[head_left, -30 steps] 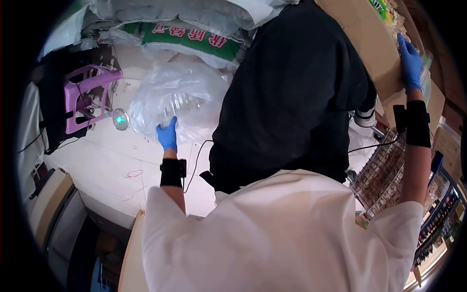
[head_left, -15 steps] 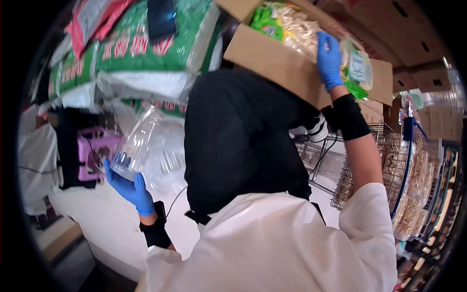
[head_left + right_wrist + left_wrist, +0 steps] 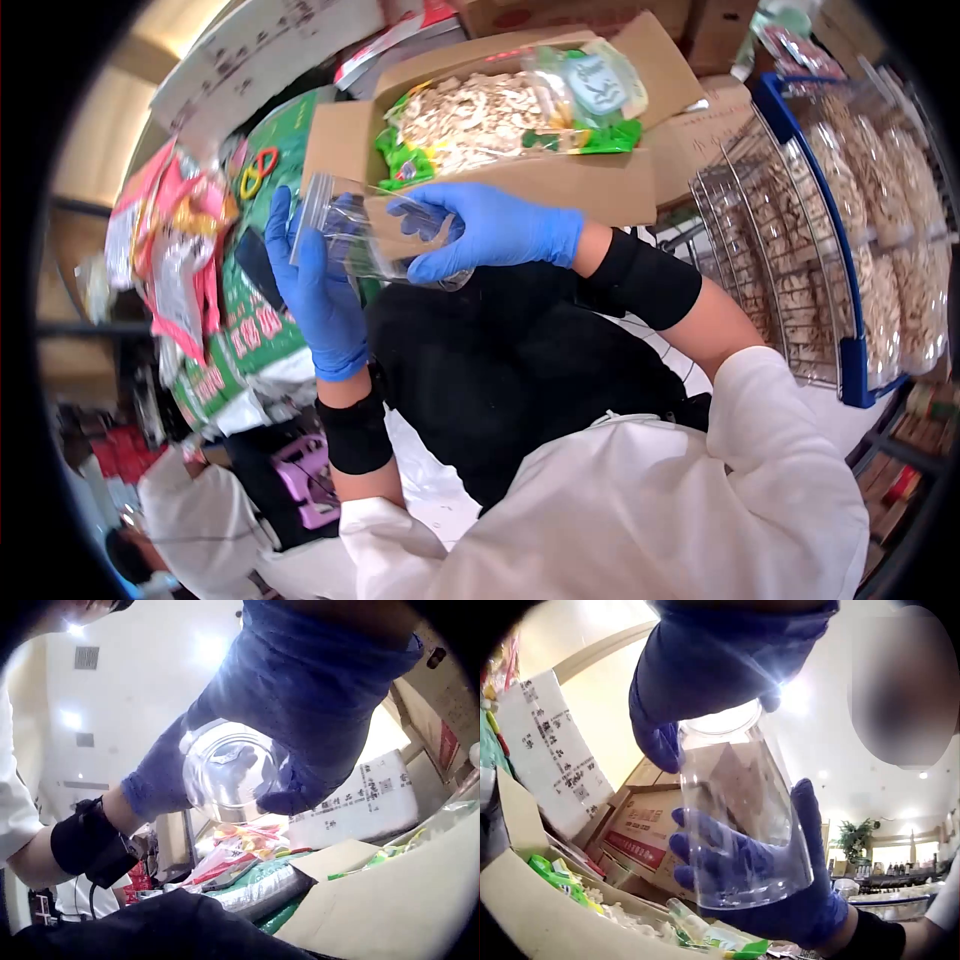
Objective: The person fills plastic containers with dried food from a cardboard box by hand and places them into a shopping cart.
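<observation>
A clear, see-through jar (image 3: pixel 375 235) is held sideways between both blue-gloved hands, above the lap. The left hand (image 3: pixel 322 300) grips one end, thumb and fingers on opposite sides. The right hand (image 3: pixel 500 232) has its thumb and fingers curved round the other end. In the left wrist view the left hand (image 3: pixel 712 671) is at the jar's narrower end, while the right hand (image 3: pixel 772 889) cups the wide end of the jar (image 3: pixel 739 817). The right wrist view faces the round base of the jar (image 3: pixel 234 771), with the right hand (image 3: pixel 300 701) around it and the left hand (image 3: pixel 161 776) behind.
A cardboard box (image 3: pixel 600 190) of pale dried pieces stands beyond the hands. Green sacks (image 3: pixel 265 335) and pink packets (image 3: pixel 180 250) lie at left. A wire cart (image 3: pixel 790 250) of filled jars is at right. Another person (image 3: pixel 200 510) is at lower left.
The left hand has brought the jar up from the lower left to the middle. The right hand has left the box and come back to grip the jar. The head view has swung toward the box.
</observation>
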Available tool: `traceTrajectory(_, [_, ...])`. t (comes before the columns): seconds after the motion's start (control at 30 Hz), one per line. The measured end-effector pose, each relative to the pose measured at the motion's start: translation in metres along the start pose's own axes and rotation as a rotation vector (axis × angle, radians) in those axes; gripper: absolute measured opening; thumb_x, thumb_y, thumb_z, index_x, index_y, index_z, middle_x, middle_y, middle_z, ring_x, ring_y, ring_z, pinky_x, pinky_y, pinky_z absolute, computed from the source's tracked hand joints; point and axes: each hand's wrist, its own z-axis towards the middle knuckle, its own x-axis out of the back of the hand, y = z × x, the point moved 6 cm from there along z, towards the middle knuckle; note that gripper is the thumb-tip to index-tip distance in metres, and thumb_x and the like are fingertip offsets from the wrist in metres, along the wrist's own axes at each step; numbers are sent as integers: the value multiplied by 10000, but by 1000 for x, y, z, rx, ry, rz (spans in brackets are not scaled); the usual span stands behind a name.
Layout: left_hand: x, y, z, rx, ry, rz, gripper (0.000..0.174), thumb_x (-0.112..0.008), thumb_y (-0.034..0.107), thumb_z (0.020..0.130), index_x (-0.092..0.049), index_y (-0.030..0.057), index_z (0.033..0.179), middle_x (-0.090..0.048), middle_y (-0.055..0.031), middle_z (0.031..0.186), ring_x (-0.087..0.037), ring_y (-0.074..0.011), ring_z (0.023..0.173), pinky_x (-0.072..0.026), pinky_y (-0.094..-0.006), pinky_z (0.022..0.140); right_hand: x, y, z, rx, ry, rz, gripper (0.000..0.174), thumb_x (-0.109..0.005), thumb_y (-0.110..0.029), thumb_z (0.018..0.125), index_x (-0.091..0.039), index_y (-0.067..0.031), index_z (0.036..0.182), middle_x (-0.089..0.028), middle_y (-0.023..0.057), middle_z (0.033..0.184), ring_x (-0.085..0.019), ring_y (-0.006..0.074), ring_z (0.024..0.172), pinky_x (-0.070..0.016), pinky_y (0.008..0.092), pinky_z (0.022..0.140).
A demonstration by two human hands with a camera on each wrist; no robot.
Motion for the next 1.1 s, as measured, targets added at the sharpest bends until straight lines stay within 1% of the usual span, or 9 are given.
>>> traceTrajectory(0.1, [-10, -31, 16, 161, 42, 127, 523, -536, 245, 843, -334, 29, 1274, -423, -115, 1244, -448, -254, 1111, -389, -398, 908, 20, -3, -10, 130, 213, -373, 752, -752, -294, 634, -386, -58, 1247, -478, 117, 1102, -482, 245, 1005, -400, 349, 862])
traceTrajectory(0.17, [-12, -48, 23, 235, 135, 122, 498, -541, 237, 844, -354, 42, 1262, -440, -99, 1220, -462, -244, 1086, -404, -382, 882, 38, -20, -23, 246, 710, -938, 712, -760, -279, 588, -432, -85, 1190, -470, 112, 1039, -464, 279, 962, -399, 371, 831])
traceTrajectory(0.4, [5, -83, 67, 249, 221, 63, 407, -587, 253, 825, -427, 95, 1165, -480, -65, 1103, -482, -160, 996, -399, -310, 824, 62, -7, -28, 261, 930, -1110, 701, -764, -264, 549, -452, -115, 1159, -459, 105, 1029, -438, 281, 968, -374, 383, 842])
traceTrajectory(0.53, [-23, -73, 75, 169, 114, 103, 477, -573, 229, 834, -378, 88, 1246, -444, -80, 1128, -464, -161, 1011, -395, -288, 843, 77, -5, -28, 237, 919, -972, 682, -766, -249, 547, -463, -123, 1145, -463, 106, 1011, -439, 282, 964, -368, 386, 849])
traceTrajectory(0.6, [-54, -73, 70, 102, -190, 325, 498, -579, 238, 832, -366, 73, 1251, -427, -96, 1155, -459, -162, 1023, -389, -280, 851, 80, -5, -29, 245, 939, -955, 664, -764, -234, 553, -470, -127, 1139, -463, 106, 1016, -439, 280, 969, -367, 386, 852])
traceTrajectory(0.67, [-59, -74, 71, 63, -193, 369, 498, -569, 223, 838, -357, 65, 1260, -435, -114, 1153, -455, -156, 1034, -388, -278, 853, 85, 0, -32, 261, 944, -980, 665, -749, -222, 570, -458, -129, 1160, -463, 87, 1044, -431, 278, 989, -353, 388, 862])
traceTrajectory(0.8, [-31, -122, 84, 469, -91, -156, 439, -514, 190, 875, -346, 64, 1260, -455, -65, 1151, -496, -174, 1020, -433, -311, 845, 94, 3, -38, 302, 994, -1174, 681, -753, -211, 560, -458, -138, 1169, -461, 81, 1056, -429, 274, 1006, -351, 384, 868])
traceTrajectory(0.9, [-27, -121, 83, 461, 49, -9, 452, -460, 391, 883, -380, 114, 1232, -468, -81, 1117, -508, -240, 1000, -444, -395, 832, 99, -1, -45, 329, 1018, -1143, 691, -762, -217, 555, -459, -125, 1170, -457, 84, 1070, -428, 277, 1015, -345, 374, 878])
traceTrajectory(1.1, [-69, -131, 56, 658, -146, -378, 642, -371, 584, 836, -275, 171, 1318, -383, -162, 1238, -457, -307, 1081, -413, -441, 877, 111, 1, -42, 342, 990, -359, 762, -780, -292, 622, -346, -11, 1182, -454, 124, 1124, -464, 197, 1047, -406, 319, 879])
